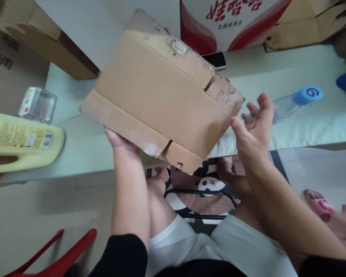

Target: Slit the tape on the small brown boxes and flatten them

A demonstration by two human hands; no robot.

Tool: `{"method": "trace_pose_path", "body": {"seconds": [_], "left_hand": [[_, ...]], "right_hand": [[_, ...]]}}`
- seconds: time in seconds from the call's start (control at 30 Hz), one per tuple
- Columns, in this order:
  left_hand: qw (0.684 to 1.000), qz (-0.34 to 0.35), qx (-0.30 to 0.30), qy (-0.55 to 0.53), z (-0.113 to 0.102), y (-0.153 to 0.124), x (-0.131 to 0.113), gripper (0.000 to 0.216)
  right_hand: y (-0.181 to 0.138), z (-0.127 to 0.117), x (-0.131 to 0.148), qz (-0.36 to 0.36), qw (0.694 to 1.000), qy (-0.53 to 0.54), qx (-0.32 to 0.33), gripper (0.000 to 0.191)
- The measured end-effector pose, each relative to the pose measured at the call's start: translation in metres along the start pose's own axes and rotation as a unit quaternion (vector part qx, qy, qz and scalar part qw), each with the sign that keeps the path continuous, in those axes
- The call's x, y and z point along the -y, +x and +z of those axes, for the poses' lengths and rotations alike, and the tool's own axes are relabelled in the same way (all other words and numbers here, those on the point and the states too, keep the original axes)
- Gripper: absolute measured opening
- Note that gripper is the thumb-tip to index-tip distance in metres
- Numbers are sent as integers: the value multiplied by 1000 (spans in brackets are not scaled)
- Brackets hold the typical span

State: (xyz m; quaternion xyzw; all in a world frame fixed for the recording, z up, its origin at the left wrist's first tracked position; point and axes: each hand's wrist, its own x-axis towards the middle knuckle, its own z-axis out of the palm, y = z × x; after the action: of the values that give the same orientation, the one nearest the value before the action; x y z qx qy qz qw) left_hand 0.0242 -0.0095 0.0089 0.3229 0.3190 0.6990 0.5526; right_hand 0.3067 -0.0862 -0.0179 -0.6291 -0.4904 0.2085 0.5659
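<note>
A flattened brown cardboard box [158,88] with creased flaps is held up in front of me, tilted, over the edge of the covered table. One long side is ragged and torn, with a worn patch on it. My left hand [121,141] grips its lower left edge from beneath; the fingers are hidden behind the board. At the right corner my right hand [255,127] is open, palm up and fingers spread. Its thumb is close to the cardboard's edge, and I cannot tell whether it touches. Behind that hand lies a clear bottle with a blue cap [308,95].
A phone [217,60] lies by a white and red carton [233,27]. On the left are a yellow jug [25,140] and a clear plastic container [39,104]. Another person's hand [338,21] touches cardboard at the upper right. Red legs [72,254] stand lower left.
</note>
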Motion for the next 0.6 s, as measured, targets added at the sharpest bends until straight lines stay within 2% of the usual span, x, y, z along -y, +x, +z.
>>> {"method": "trace_pose_path", "body": {"seconds": [0.07,0.13,0.2,0.3,0.4,0.5,0.6], "left_hand": [[1000,-7,3,-2,-1,0,-1,25],[1000,-21,-12,4,-7,3,-2,26],[998,-27,-49,15,-14,7,-3,30],[991,-8,-134,28,-18,11,-10,27],[985,13,-174,5,-14,11,-20,28],[986,-38,-161,-15,-10,7,-26,29],[980,-76,-185,16,-17,8,-23,29]], "right_hand": [[-1,6,2,62,995,62,40,69],[-4,11,7,141,976,130,101,55],[-9,13,15,197,952,179,151,46],[-16,12,27,226,926,220,206,40],[-20,13,40,244,918,235,206,39],[-20,15,53,243,926,241,161,42],[-20,18,65,233,932,230,156,42]]}}
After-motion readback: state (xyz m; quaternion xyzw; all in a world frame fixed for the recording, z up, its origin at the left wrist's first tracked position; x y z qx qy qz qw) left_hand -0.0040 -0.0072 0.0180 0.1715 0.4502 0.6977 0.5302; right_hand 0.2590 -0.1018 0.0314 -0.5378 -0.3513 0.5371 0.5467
